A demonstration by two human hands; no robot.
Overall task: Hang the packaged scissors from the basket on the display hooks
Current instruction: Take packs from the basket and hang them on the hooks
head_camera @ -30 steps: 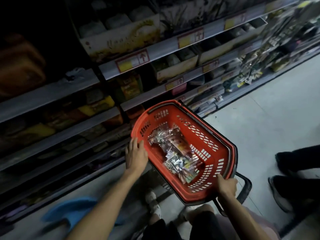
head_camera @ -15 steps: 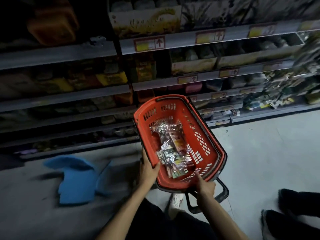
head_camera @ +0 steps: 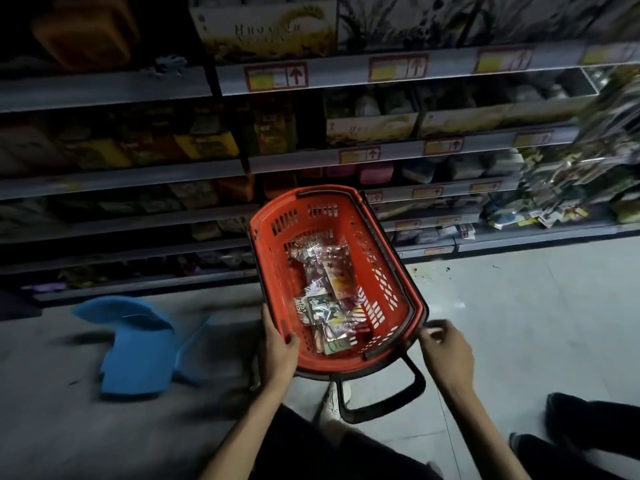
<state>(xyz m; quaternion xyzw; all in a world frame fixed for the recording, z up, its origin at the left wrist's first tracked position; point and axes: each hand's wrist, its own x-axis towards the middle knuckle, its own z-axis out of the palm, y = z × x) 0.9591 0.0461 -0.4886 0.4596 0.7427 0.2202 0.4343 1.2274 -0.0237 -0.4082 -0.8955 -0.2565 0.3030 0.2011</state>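
While my left hand [head_camera: 280, 344] grips the basket [head_camera: 268, 271] to keep it steady, my right hand [head_camera: 446, 348] hovers beside, loosely curled, empty.

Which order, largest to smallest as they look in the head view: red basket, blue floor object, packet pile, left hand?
1. red basket
2. blue floor object, edges blurred
3. packet pile
4. left hand, smallest even though it is nearer the camera than the pile
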